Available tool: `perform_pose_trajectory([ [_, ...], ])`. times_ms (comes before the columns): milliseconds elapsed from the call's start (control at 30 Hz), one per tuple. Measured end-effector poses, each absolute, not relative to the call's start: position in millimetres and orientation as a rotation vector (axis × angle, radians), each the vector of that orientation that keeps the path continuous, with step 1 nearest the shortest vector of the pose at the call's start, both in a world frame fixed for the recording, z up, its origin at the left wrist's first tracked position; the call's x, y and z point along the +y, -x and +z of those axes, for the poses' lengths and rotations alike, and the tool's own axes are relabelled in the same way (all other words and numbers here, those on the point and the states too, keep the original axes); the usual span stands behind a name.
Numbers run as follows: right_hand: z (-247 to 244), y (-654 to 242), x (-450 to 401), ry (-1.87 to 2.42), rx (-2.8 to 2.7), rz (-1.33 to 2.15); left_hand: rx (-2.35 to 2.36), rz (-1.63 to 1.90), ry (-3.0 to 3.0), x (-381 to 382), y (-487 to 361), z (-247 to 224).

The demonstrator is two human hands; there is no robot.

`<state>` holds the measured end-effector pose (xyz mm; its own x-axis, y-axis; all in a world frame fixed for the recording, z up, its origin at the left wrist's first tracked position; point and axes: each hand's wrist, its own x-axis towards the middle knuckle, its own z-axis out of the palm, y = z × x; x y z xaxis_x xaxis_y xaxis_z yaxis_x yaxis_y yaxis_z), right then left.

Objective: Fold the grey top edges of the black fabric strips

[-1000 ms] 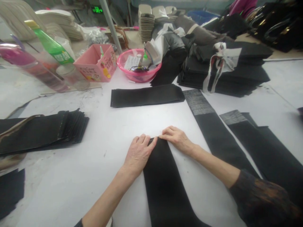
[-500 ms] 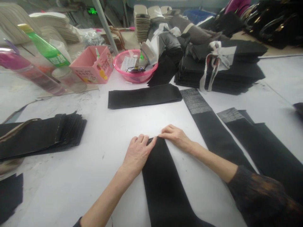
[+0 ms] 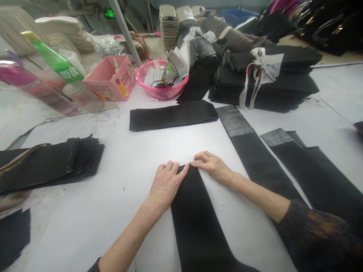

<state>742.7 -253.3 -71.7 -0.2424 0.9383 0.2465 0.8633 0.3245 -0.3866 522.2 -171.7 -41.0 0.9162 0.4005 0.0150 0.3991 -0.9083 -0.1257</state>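
A long black strip (image 3: 198, 219), which looks like fabric or leather, runs from the bottom edge of the head view up to its far end at mid-table. My left hand (image 3: 167, 183) grips the left corner of that end, its index finger stretched along the edge and its thumb hidden. At the right corner, my right hand (image 3: 211, 164) pinches the same edge with thumb and index finger, the other fingers curled. The two index fingertips almost meet. To the right lies another black strip (image 3: 255, 158) with a greyish, shiny far end.
A neat stack of black pieces (image 3: 172, 116) lies beyond my hands, and another stack (image 3: 51, 160) to the left. Farther back stand a pink box (image 3: 110, 79), a pink basin (image 3: 161, 90), a green bottle (image 3: 56, 60) and a tied black bundle (image 3: 263, 90). More strips (image 3: 314, 170) lie right.
Almost nothing differs. My hands stay at the far end of the strip; the right hand and forearm have shifted very slightly to the right.
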Motion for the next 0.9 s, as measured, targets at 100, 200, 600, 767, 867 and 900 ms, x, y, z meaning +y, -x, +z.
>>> perform_pose_trajectory([
  [100,-72.9,-739.0,-250.7,1.585,-1.980,0.313,-0.619,-0.033,2.937,-171.9,-522.0,-41.1],
  [200,-70.5,-726.1,-246.0,1.608,-1.780,0.307,-0.621,-0.083,2.935,-171.0,-520.6,-40.3],
  [600,-73.3,-693.5,-232.9,1.668,-2.175,0.025,-0.707,-0.424,3.147,-149.1,-478.2,-57.0],
  [767,-75.2,-693.7,-233.5,1.645,-2.244,-0.030,-0.580,-0.502,3.143,-143.0,-471.2,-62.1],
  [867,-75.8,-693.4,-233.0,1.646,-2.274,-0.036,-0.544,-0.521,3.130,-141.3,-468.9,-64.4],
  [900,-75.5,-693.1,-232.7,1.642,-2.284,-0.037,-0.539,-0.525,3.132,-141.0,-468.4,-65.0],
])
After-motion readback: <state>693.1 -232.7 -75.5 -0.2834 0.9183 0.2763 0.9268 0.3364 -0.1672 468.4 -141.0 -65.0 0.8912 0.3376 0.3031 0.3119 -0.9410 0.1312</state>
